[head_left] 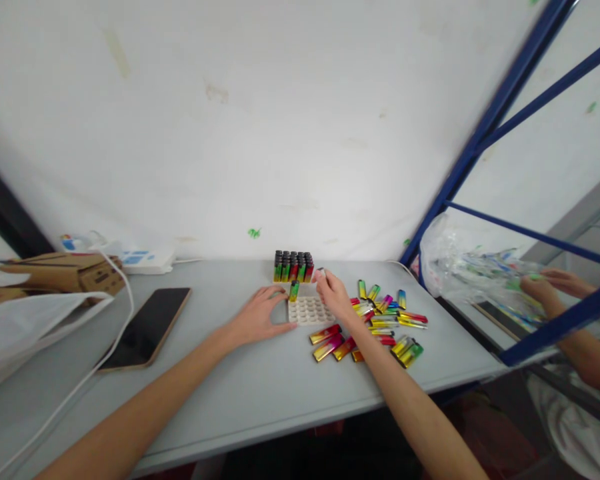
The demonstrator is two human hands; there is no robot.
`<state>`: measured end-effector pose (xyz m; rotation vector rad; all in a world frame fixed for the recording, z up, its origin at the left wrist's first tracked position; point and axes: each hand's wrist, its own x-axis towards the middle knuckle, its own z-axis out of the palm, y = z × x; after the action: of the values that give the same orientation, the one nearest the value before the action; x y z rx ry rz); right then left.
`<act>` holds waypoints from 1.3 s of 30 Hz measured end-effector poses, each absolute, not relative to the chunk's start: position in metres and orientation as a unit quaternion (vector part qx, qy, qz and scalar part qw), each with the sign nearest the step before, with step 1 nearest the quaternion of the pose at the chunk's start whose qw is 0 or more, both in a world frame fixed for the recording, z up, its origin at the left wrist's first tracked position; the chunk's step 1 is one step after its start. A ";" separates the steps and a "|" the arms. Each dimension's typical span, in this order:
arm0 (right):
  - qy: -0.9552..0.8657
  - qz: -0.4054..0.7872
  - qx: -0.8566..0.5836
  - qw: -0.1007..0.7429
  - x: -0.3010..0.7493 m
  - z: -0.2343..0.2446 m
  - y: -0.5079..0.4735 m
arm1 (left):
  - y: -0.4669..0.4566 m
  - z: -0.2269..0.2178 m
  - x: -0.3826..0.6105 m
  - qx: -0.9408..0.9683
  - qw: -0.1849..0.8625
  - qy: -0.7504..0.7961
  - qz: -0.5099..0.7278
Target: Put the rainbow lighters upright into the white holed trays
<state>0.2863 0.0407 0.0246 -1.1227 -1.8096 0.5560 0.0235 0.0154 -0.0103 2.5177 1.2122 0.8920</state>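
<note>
A white tray (310,315) with round holes lies on the grey table (240,380). One green-yellow lighter (293,291) stands upright in its far left corner. My left hand (259,315) lies flat beside the tray's left edge, fingers spread and touching it. My right hand (333,293) hovers over the tray's far right corner, fingers pinched on a lighter (321,272). Behind the tray stands a full block of upright lighters (293,267). Several loose colourful lighters (375,327) lie scattered to the right.
A dark phone (147,325) lies at the left with a white cable (95,373) beside it. Cardboard boxes (65,270) and a white bag (25,327) sit at far left. Another person's hands (555,290) handle a plastic bag behind the blue frame (485,127).
</note>
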 end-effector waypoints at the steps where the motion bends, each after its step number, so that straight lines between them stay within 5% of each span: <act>1: -0.723 0.226 -0.466 0.457 0.285 0.025 0.038 | 0.015 -0.010 0.024 0.854 0.104 0.409 0.304; 13: -0.699 0.183 -0.520 0.456 0.277 0.029 0.028 | 0.014 -0.008 0.024 0.858 0.099 0.409 0.294; 23: -0.797 0.150 -0.408 0.420 0.283 0.038 0.018 | 0.014 -0.011 0.023 0.857 0.102 0.412 0.294; 30: -0.815 0.204 -0.424 0.337 0.284 0.030 0.019 | 0.012 -0.011 0.024 0.857 0.107 0.406 0.300; 39: -0.863 0.115 -0.410 0.272 0.278 0.026 0.023 | 0.010 -0.010 0.024 0.858 0.110 0.403 0.299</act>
<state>0.2776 0.0235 0.0257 -1.1029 -2.3243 0.3100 0.0237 0.0102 -0.0104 2.5225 1.1840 0.8778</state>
